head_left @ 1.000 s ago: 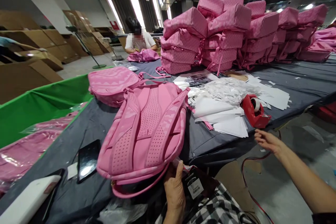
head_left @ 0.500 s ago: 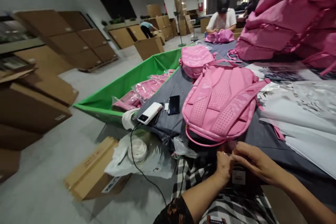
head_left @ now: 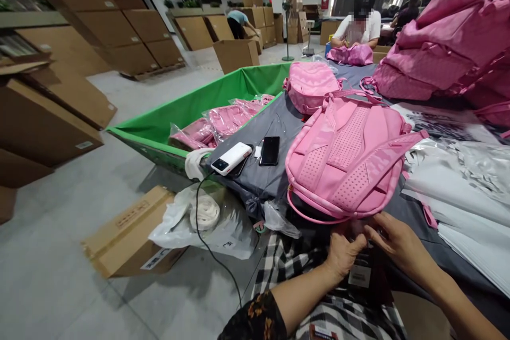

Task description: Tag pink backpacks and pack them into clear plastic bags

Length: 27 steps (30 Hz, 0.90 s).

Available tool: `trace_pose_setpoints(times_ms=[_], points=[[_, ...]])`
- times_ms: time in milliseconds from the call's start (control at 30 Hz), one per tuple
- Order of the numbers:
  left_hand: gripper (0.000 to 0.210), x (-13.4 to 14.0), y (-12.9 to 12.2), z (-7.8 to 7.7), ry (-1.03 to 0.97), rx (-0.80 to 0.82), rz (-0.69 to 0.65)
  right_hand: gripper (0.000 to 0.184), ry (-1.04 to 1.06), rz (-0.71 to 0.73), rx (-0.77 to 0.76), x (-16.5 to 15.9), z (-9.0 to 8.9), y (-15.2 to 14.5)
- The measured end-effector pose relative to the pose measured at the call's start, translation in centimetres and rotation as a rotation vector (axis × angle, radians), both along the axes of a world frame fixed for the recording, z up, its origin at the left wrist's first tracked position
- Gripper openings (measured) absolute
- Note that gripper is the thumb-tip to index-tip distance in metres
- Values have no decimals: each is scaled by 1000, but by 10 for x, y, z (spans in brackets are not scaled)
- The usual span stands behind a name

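Observation:
A pink backpack (head_left: 346, 154) lies on the dark cloth of the table, its padded straps and dotted back panel facing up. Just below its near edge, my left hand (head_left: 343, 249) is closed with the thumb pressed against the fingers. My right hand (head_left: 392, 239) is close beside it, fingers bent in a pinch. What they hold between them is too small and shadowed to make out. Under the hands is a dark item with a white label (head_left: 359, 276), above my checked clothing. A smaller pink bag (head_left: 313, 86) sits behind the backpack.
Left of the backpack are a phone (head_left: 270, 151) and a white power bank (head_left: 231, 158) with a cable. A green bin (head_left: 159, 133) contains bagged pink goods. White plastic bags (head_left: 462, 202) and piled pink backpacks (head_left: 446, 48) are at right. A co-worker (head_left: 360, 26) handles pink fabric across the table.
The view has shifted, so the backpack and table appear farther right. Both hands stay together below the backpack's edge; the right hand's fingers have moved slightly apart from the left.

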<state>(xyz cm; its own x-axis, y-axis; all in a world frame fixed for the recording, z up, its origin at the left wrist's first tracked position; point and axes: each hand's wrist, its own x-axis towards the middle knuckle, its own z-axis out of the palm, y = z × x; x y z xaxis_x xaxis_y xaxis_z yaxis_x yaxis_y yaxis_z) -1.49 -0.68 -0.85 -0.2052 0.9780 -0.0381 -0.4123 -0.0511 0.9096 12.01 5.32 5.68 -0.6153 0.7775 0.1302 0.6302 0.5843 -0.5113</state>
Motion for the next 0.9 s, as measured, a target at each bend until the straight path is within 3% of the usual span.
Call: trace_pose_setpoints(times_ms=[167,300,433,633,700,800,900], points=[[55,-5,-3,-1,-139,100,-108,20,59,1,-31,0,-1,1],[53,1,-3,-7,-203,-60,74,32,113,-13,-120,11,-3,2],[54,5,-2,-10,-284,-155,114,39,162,-29,-293,15,-14,4],[56,-2,-2,-4,-261,-140,88,34,376,-34,-614,-7,-32,11],[57,-4,-2,-2,-227,-159,71,30,440,-62,-647,-11,-33,14],[63,-5,-2,2,-215,-202,54,40,540,-157,-658,-14,-36,13],[63,-5,-2,3,-220,-214,105,40,586,-242,-624,-18,-47,8]])
